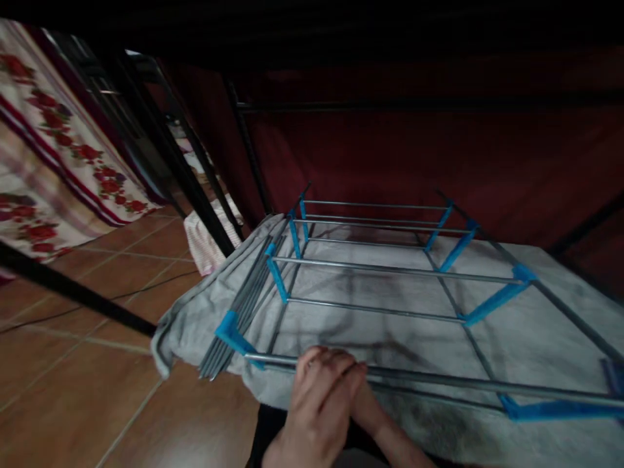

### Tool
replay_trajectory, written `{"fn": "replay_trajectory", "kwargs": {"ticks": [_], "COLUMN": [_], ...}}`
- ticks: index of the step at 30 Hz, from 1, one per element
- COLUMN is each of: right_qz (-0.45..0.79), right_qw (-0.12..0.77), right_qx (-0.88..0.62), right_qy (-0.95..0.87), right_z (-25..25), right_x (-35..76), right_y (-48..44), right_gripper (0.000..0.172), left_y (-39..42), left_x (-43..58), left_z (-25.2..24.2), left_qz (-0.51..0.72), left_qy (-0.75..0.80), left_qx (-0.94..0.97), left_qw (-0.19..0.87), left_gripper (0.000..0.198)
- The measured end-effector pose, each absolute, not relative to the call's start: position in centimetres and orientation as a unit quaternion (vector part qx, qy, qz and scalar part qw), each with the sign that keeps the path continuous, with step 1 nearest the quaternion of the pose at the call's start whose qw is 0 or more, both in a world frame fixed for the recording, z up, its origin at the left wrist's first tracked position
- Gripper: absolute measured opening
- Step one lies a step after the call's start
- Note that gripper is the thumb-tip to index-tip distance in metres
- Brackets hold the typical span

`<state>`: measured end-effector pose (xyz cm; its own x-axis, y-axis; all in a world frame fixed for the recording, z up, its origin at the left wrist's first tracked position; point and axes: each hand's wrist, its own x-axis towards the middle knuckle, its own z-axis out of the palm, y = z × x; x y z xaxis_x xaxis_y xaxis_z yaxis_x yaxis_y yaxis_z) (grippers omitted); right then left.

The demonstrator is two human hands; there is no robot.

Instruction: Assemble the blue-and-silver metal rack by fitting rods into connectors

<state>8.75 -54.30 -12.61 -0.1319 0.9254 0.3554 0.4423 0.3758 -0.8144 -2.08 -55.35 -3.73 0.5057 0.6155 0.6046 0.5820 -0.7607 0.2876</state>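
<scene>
A frame of grey metal tubes [400, 268] joined by blue plastic connectors [492, 305] lies on a grey cloth. My left hand [319, 403] is closed at the nearest metal tube [439, 380], its fingers bent over the top. Close against it, my right hand [359, 387] is closed at the same tube, and my left hand covers most of its fingers. A bundle of loose grey tubes [244, 309] rests beside the frame's left end, behind a blue corner connector [236, 333].
The grey cloth [195, 338] hangs over the left edge. Dark metal bars [88, 292] stand at the left, over a tiled floor [121, 396] with a thin cable. A flowered cloth [63, 143] hangs at far left. Dark red fabric [390, 149] closes off the back.
</scene>
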Motion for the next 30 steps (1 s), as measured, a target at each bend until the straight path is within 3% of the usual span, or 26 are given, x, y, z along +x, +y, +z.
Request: {"fn": "replay_trajectory", "kwargs": {"ticks": [4,6,8,12,15,19,30], "right_qz": [0.496,0.559,0.568,0.573,0.578,0.582,0.598], "right_qw": [0.474,0.48,0.484,0.491,0.5,0.51,0.514], "right_qx": [-0.429,-0.421,-0.421,-0.424,-0.425,-0.427,-0.418], "right_qy": [-0.587,-0.53,-0.515,-0.501,-0.486,-0.467,-0.451], "right_z": [-12.5,-12.0,-11.5,-11.5,-11.9,-12.1,-11.4], "right_x": [9.2,9.5,9.6,9.4,9.2,9.1,9.0], "right_y": [-53.8,-53.8,-54.0,-54.1,-54.0,-53.9,-54.0], "right_gripper": [0.036,0.038,0.038,0.037,0.037,0.039,0.037], "left_y": [-55.0,-54.1,-52.8,-51.2,-50.9,-50.5,-50.0], "left_x": [-9.6,-12.1,-13.8,-15.1,-15.4,-16.2,-16.6], "left_z": [-3.2,-3.8,-4.8,-6.8,-7.9,-9.6,-12.6], "left_qz": [0.529,0.59,0.626,0.565,0.496,0.483,0.504], "left_qy": [0.527,0.601,0.624,0.6,0.581,0.554,0.539], "left_qx": [0.66,0.536,0.465,0.474,0.517,0.547,0.557], "left_qw": [-0.088,-0.055,0.06,0.31,0.386,0.401,0.38], "left_gripper": [0.028,0.025,0.036,0.052,0.047,0.036,0.047]}}
